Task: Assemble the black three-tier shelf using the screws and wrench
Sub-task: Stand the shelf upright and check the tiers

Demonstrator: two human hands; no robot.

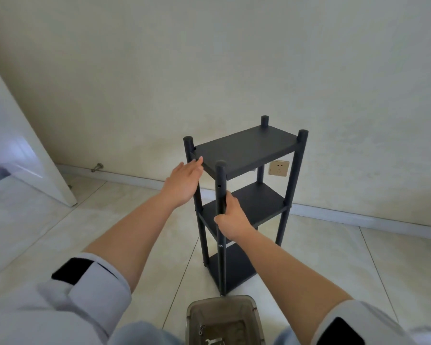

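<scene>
The black three-tier shelf with four round posts [244,195] stands upright on the pale tiled floor [60,232], close to the cream wall [209,70] and in front of a beige wall socket [279,168]. All three boards appear seated between the posts. The left hand [184,183] is spread, fingers straight, fingertips touching the near-left edge of the top board. The right hand [230,216] is curled around the nearest post, just above the middle board. Judged step: checking or steadying the completed frame. An unfilled hole shows in the gripped post below the top board, so a fastener may remain outstanding there. The translucent grey plastic tray [224,319] sits on the floor just beside the shelf foot, holding small dark screws [201,329] and a flat silver wrench [213,342]. The next move calls for releasing one hand and reaching down to the tray.
</scene>
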